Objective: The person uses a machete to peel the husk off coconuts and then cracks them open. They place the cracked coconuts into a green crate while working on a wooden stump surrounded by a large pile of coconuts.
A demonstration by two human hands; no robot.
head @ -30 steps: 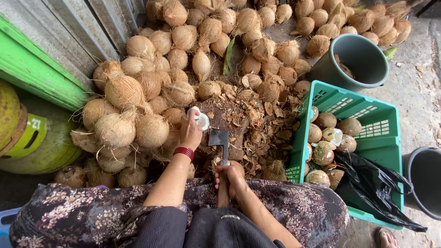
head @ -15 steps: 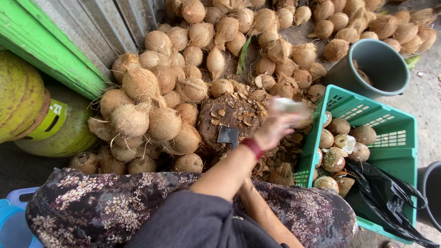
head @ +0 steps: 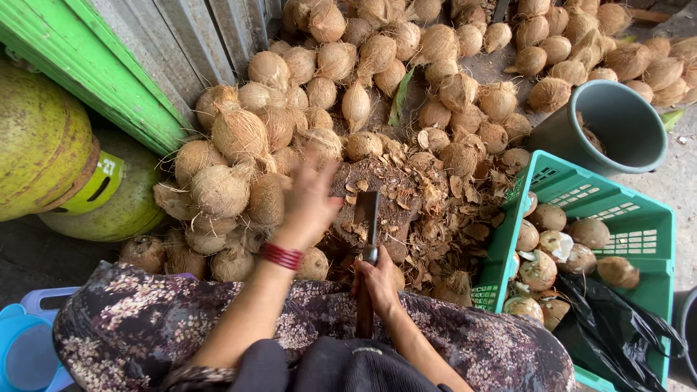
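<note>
outdoors on bare ground beside a corrugated grey metal wall with a bright green painted edge (head: 87,72), sitting before a heap of brown fibrous husked coconuts (head: 348,65). landmark: a dark round wooden chopping stump (head: 396,196) littered with shell chips. standing blade-down on the stump, a flat dark steel cleaver (head: 368,218). right hand (head: 379,279) gripping the cleaver's handle just below the stump, fingers clenched around it. left hand (head: 308,199), with a red bangle at the wrist, hovering blurred over the stump's left edge, fingers spread and released, holding nothing, nearing the coconuts left of the stump. right of the stump, a green slatted plastic crate (head: 617,210) holding pale, partly peeled coconuts; beyond the crate, a grey round plastic bucket (head: 617,123). far left of the stump, a yellow-green metal gas cylinder (head: 43,138).

likely risks: empty fingers passing close to the blade edge and getting nicked; loose chips letting a round nut roll under a chop.
</note>
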